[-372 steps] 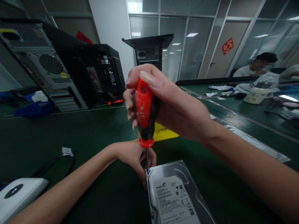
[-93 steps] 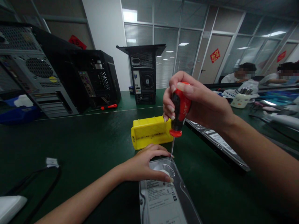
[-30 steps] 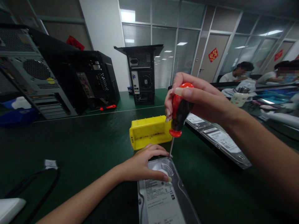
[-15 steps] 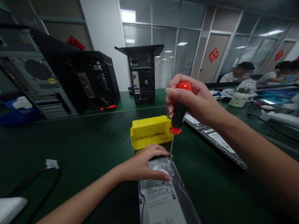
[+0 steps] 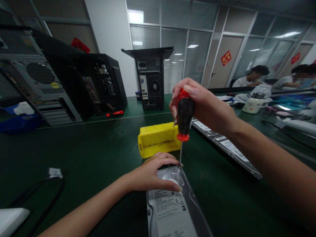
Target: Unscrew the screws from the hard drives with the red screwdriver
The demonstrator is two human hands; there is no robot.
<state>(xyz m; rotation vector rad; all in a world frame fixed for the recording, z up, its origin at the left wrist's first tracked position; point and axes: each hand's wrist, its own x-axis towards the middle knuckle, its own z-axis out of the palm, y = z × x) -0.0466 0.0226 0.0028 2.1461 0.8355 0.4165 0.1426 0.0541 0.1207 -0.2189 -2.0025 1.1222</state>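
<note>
A hard drive (image 5: 170, 210) with a white label lies on the green table in front of me. My left hand (image 5: 156, 172) grips its far end, thumb over the top face and fingers along the far edge. In my right hand (image 5: 197, 102) is a screwdriver (image 5: 185, 115) with a black and red handle, held nearly upright. Its tip meets the drive's far corner, close to my left fingertips; any screw there is too small to make out. Just behind the drive a yellow bin (image 5: 159, 140) lies with its opening toward me, several small pieces inside.
More hard drives (image 5: 232, 148) lie in a row at right. Computer cases (image 5: 150, 82) stand along the back and left. Near them lies a red-handled tool (image 5: 115, 113). A black cable (image 5: 53, 197) runs at lower left. People (image 5: 256, 75) sit at far right.
My right hand has turned round the screwdriver handle and shifted slightly left, and the handle leans a little differently. My left hand and the hard drive have stayed put.
</note>
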